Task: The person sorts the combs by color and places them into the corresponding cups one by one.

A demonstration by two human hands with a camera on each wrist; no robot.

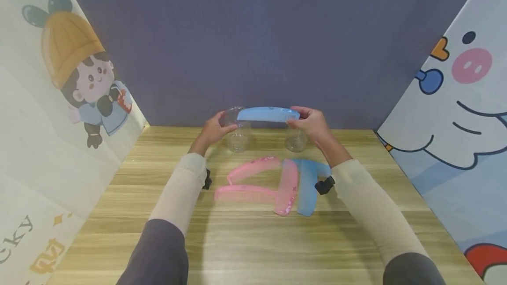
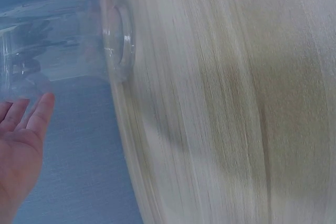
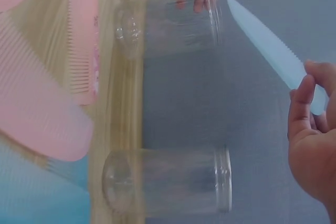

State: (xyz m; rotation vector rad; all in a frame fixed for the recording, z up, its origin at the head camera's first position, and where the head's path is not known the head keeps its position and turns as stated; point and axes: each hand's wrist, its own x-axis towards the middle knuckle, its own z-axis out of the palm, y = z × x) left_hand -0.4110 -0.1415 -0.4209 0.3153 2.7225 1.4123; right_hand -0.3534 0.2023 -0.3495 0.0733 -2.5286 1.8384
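Note:
My right hand (image 1: 314, 124) pinches one end of a light-blue comb (image 1: 267, 114) between thumb and fingers. The comb is held level, teeth down, and its free end overlaps the top of a clear plastic jar (image 1: 237, 142) in the head view. Around the upper part of that jar, near its rim, my left hand (image 1: 215, 131) holds with thumb in front and fingers at the side. A second clear jar (image 3: 168, 180) stands upright to the right, below my right hand. In the right wrist view the blue comb (image 3: 269, 45) slants beyond the left jar's mouth.
Nearer me on the wood-grain table (image 1: 253, 241) lie several pink combs (image 1: 246, 194) and overlapping blue combs (image 1: 307, 188). A dark blue-grey wall (image 1: 253, 47) rises behind the jars. Cartoon-printed side panels (image 1: 455, 113) flank the table.

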